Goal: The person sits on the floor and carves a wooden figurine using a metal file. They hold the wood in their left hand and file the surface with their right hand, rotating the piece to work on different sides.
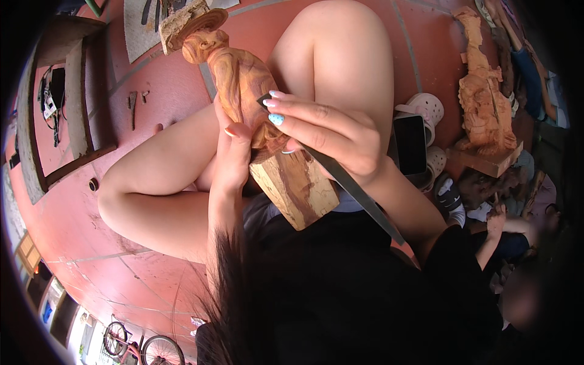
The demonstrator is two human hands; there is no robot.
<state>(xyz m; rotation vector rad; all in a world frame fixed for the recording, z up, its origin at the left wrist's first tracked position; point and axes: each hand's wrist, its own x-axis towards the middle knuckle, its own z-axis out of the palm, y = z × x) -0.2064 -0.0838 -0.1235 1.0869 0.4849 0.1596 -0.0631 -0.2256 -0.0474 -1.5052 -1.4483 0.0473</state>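
A carved wooden figure (240, 79) with streaked brown grain and a wide hat leans across my lap. Its rough block base (297, 188) points toward my body. My left hand (230, 152) is closed round the figure's lower part, thumb on the near side. In my right hand (344, 137) is a long flat metal file (359, 193), which slants down to the right past my forearm. The fingertips press the file's far end against the figure's lower side. The exact contact is partly hidden by those fingers.
A wooden frame (79, 100) stands at the left, with two small pieces (132, 109) on the tiled floor nearby. Right of my knee lie a dark-screened phone (410, 143) and pale clogs (423, 109). Beyond stands a carved wooden statue (485, 109). Other people sit at lower right.
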